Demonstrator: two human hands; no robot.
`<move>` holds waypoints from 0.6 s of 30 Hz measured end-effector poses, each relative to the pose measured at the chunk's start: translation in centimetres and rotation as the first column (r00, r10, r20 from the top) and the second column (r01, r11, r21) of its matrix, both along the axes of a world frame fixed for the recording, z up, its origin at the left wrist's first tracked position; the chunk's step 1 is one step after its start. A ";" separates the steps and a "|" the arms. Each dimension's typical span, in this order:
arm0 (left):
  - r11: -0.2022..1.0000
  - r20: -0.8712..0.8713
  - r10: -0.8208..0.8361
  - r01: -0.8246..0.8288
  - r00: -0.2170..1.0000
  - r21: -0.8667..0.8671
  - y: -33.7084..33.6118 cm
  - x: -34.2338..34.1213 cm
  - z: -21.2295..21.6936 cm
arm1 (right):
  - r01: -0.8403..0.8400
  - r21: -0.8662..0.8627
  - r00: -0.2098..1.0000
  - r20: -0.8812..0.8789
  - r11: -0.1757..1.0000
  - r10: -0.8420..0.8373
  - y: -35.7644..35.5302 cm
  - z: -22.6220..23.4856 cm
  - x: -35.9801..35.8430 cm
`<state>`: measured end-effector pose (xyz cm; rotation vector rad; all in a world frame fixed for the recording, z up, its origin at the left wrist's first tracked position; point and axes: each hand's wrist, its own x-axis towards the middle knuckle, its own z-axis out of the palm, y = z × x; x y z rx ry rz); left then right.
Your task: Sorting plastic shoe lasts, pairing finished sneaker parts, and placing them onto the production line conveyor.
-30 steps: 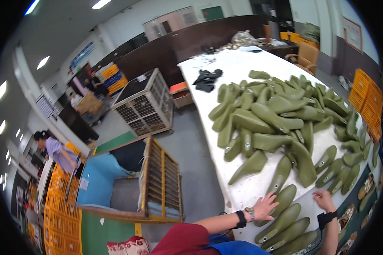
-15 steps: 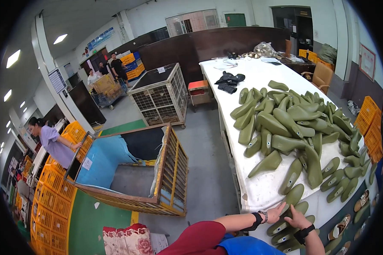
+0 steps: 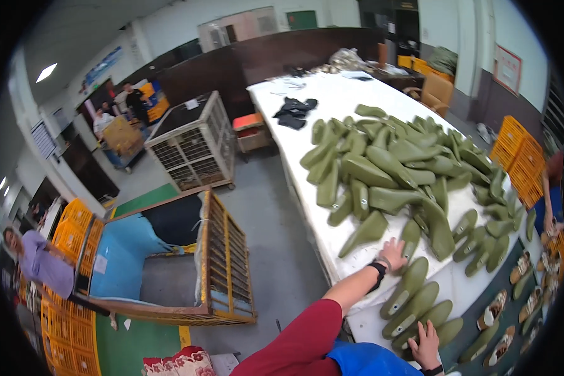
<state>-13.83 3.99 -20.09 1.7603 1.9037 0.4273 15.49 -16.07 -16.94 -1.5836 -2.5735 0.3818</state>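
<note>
A large heap of olive-green shoe lasts (image 3: 388, 168) covers the middle of the white table (image 3: 282, 103). My left hand (image 3: 391, 255) reaches forward with its fingers apart, at the side of a single last (image 3: 411, 234) at the heap's near edge. Closer to me, several lasts lie side by side in a slanting row (image 3: 411, 310). My right hand (image 3: 426, 346), fingers spread, rests over the nearest lasts of that row and partly hides them. Another small group of lasts (image 3: 482, 250) lies to the right.
Beside the table, a dark surface (image 3: 464, 360) carries strappy shoes (image 3: 494, 308) and more lasts. A person's arm (image 3: 550, 210) shows at the far right near orange crates (image 3: 519, 156). On the left stand a blue-lined cart (image 3: 232, 263), a wire cage (image 3: 194, 147) and a person in purple (image 3: 47, 263).
My view has turned somewhat to the right. The left hand has left the near row and reached out to the heap's edge. My right hand has moved apart from it, over the nearest lasts.
</note>
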 end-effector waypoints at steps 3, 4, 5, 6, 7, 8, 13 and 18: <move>0.989 0.201 -0.056 0.082 0.978 -0.125 2.4 -0.4 -2.2 | 0.087 0.128 0.989 -0.132 0.988 -0.070 -0.4 -0.3 -1.3; 0.994 0.326 0.019 0.017 0.945 -0.106 2.7 0.0 -3.1 | 0.105 0.211 0.989 -0.127 0.972 -0.079 -0.5 -0.4 -1.7; 0.996 0.439 -0.045 0.073 0.898 -0.047 2.7 0.2 -3.9 | 0.124 0.240 0.987 -0.126 0.963 -0.096 -0.6 -0.3 -2.0; 1.000 0.483 -0.025 0.023 0.875 0.010 2.2 1.2 -4.6 | 0.139 0.262 0.988 -0.106 0.955 -0.114 -0.6 -0.3 -2.3; 1.000 0.494 0.028 -0.024 0.869 -0.015 1.9 1.8 -4.9 | 0.151 0.278 0.987 -0.096 0.949 -0.128 -0.7 -0.3 -2.4; 0.998 0.518 0.043 -0.058 0.854 0.013 1.4 2.1 -5.1 | 0.166 0.286 0.985 -0.090 0.944 -0.146 -0.7 -0.3 -2.6; 0.977 0.451 -0.209 0.168 0.868 0.129 -4.8 -0.6 -3.8 | 0.201 0.273 0.979 -0.089 0.941 -0.183 -0.6 0.0 -2.8; 0.736 -0.074 -0.019 0.064 0.997 0.674 -4.0 -10.9 -1.3 | 0.229 0.294 0.973 -0.103 0.928 -0.207 -0.2 0.2 -2.9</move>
